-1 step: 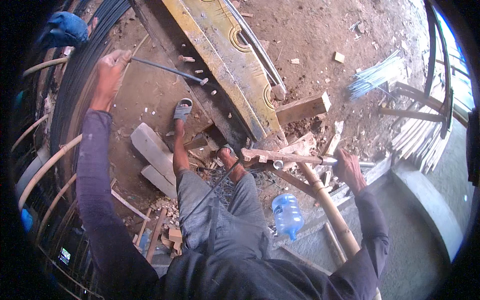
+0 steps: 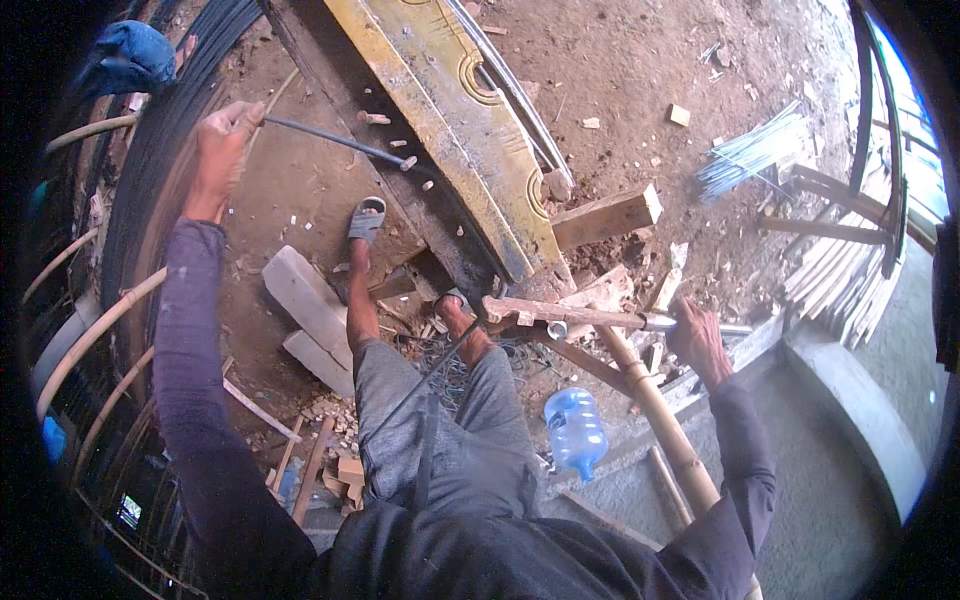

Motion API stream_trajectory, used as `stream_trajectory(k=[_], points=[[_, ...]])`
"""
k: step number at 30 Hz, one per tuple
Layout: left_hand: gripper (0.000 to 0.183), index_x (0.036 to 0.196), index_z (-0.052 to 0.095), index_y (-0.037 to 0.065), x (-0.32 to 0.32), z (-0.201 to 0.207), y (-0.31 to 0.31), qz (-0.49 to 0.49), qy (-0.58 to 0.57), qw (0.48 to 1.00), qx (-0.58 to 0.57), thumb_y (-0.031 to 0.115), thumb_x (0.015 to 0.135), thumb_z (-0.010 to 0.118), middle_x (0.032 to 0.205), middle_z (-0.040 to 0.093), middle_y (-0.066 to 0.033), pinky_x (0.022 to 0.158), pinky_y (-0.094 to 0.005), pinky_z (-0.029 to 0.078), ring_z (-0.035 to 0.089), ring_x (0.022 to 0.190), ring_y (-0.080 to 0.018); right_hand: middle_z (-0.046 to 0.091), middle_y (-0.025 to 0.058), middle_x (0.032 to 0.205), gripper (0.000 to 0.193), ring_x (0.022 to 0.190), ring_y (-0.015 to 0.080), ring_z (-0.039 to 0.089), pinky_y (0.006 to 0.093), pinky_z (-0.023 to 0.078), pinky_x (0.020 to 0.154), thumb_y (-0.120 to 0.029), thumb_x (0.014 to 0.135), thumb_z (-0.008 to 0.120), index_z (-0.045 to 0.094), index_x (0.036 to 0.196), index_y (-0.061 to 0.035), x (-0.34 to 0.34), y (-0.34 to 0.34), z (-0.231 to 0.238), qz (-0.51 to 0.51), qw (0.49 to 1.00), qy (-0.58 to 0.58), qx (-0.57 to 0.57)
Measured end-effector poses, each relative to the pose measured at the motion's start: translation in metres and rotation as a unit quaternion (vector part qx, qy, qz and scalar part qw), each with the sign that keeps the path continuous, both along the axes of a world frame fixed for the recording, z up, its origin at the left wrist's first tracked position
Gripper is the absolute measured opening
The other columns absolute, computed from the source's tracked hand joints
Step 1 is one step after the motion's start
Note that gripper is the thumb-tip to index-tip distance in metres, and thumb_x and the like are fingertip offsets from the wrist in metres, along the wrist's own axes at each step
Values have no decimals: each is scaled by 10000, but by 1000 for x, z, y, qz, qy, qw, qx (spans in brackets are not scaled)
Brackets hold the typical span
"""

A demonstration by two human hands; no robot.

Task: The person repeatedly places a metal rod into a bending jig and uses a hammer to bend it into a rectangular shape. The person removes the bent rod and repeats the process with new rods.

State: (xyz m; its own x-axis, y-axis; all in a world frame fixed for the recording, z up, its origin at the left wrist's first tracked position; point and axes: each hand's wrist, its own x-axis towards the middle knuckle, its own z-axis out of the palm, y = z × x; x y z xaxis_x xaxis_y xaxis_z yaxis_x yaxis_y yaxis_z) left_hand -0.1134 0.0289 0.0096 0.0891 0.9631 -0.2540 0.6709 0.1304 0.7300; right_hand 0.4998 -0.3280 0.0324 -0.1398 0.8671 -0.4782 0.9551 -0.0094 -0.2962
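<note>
My left hand [image 2: 222, 155], raised at the upper left, is closed around the end of a thin steel rod [image 2: 335, 137]. From there the rod slopes to the right and meets one of several short pegs [image 2: 408, 163] standing along the dark edge of a bench beam [image 2: 460, 238]. On the right, the fingers of my right hand [image 2: 698, 342] wrap around a long bar [image 2: 570, 311], brownish and crusted along its left part, with bare grey metal by the hand. The bar's left end lies near my foot, just below the beam's near end.
A yellow carved board [image 2: 440, 120] lies along the beam. Beside my leg are pale blocks [image 2: 312, 290]. A blue water jug [image 2: 576, 430] and a bamboo pole [image 2: 670, 430] are at the lower right. Dark rods [image 2: 185, 100] bundle at left; cut rods [image 2: 750, 150] lie far right.
</note>
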Motion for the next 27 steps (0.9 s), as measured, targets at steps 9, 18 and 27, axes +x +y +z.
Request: stream_trajectory(k=[9,18,27], points=[[243,940,670,44,8,-2,-7,80,-131,986,-57,284,979,675,741,488,108,513,-189,245,379,634,12,615,92,729,353,620,315,650,431,495,514,-42,634,730,572,949,-67,21,33,-3,79,997,19,4],[221,956,691,44,-19,-25,0,62,-67,994,-58,262,981,663,751,533,72,491,-201,290,414,592,5,658,70,695,354,536,255,645,411,498,450,-104,756,718,614,1092,-66,64,64,-34,173,985,14,6],[253,893,638,91,-31,-49,7,41,-137,989,-28,328,962,692,575,418,92,380,-223,231,352,436,-16,503,-4,591,173,453,139,453,316,412,397,19,847,600,527,728,-82,69,124,-21,273,943,49,183]])
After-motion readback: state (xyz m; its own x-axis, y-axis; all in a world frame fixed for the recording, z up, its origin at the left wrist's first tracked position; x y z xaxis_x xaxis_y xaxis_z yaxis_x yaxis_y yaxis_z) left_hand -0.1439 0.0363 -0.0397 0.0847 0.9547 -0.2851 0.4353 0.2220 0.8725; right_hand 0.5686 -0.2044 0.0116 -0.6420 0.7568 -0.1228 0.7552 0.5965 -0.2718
